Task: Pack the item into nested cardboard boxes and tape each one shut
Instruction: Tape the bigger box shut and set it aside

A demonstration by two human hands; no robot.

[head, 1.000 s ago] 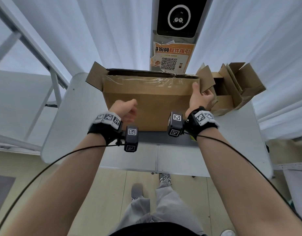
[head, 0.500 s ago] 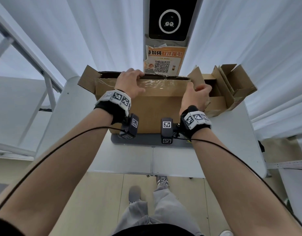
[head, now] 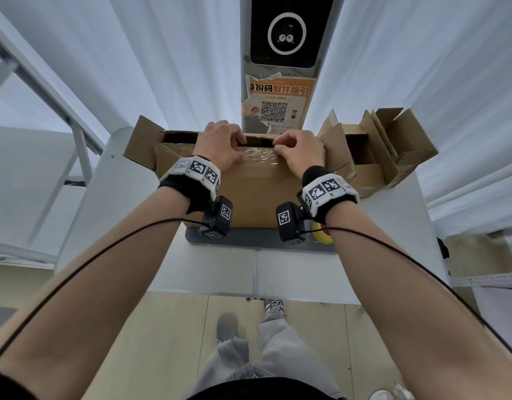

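The white tabletop (head: 220, 267) stands between white curtains (head: 168, 62). On it sits the large cardboard box (head: 257, 194), with smaller open boxes (head: 384, 151) just beside its right side. The left hand (head: 220, 148) curls over the box's top edge. The right hand (head: 299, 153) seems to pinch the clear tape (head: 260, 154) there.

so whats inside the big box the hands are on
Only a dark gap shows at the top of the big cardboard box, between the left hand and right hand. The near flap and both hands hide whatever is inside.
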